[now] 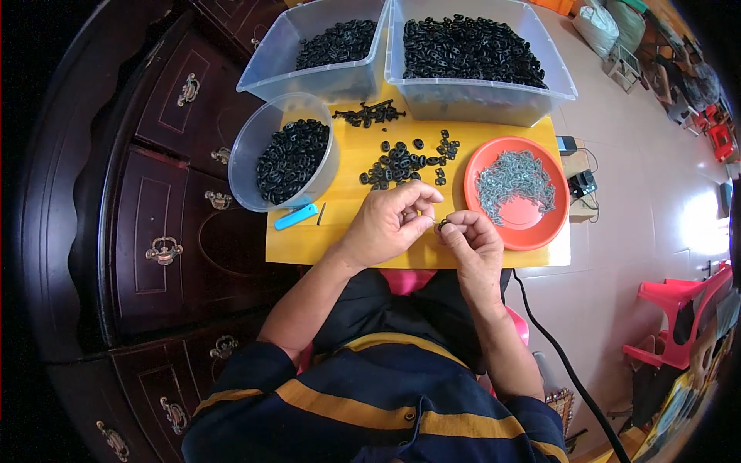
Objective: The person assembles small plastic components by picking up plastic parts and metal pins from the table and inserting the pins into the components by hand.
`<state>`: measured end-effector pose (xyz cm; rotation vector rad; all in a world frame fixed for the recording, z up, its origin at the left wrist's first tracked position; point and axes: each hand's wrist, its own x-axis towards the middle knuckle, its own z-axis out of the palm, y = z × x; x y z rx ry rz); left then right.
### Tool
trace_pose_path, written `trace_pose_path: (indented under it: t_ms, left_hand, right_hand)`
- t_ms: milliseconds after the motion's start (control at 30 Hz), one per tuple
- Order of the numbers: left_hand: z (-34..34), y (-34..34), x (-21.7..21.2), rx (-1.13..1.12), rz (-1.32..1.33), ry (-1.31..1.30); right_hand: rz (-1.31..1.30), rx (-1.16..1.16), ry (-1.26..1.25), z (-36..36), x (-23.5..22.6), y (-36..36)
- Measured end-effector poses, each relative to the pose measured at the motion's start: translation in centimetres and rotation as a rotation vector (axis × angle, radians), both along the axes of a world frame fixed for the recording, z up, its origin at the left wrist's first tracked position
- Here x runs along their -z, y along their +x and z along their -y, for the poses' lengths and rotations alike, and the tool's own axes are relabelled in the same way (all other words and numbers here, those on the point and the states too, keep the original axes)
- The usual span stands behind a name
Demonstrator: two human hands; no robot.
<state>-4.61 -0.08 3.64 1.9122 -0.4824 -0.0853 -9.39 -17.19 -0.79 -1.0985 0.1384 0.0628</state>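
Over the front of the yellow table, my two hands meet almost tip to tip. Thumb and forefinger of my right hand [478, 241] pinch a small black oval plastic piece [442, 225]. My left hand [394, 220] is closed in a pinch just left of that piece; what it holds is too small to make out. Just beyond my hands lies a loose pile of black oval pieces [397, 163]. To the right, an orange-red plastic bowl [519, 239] holds many small silvery screws [513, 181].
At the back, two clear bins [478, 92] hold black pieces, as does a round clear tub [239, 166] at left. Black rod-like parts [370, 114], a blue-handled tool [296, 217] and a thin dark stick [321, 214] lie on the table [347, 166]. Dark drawers [174, 208] stand left.
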Motion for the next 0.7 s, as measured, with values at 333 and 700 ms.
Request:
trace_pose_path:
  t_ms: [333,700]
  left_hand:
    - [0.0,-0.2,-0.85,0.038,0.012,0.068]
    - [-0.45,-0.69,-0.62,0.03,0.04,0.093]
  right_hand:
    - [0.022,-0.021,-0.043,-0.3,0.05,0.02]
    - [0.065,-0.015,-0.151,-0.55,0.17,-0.29]
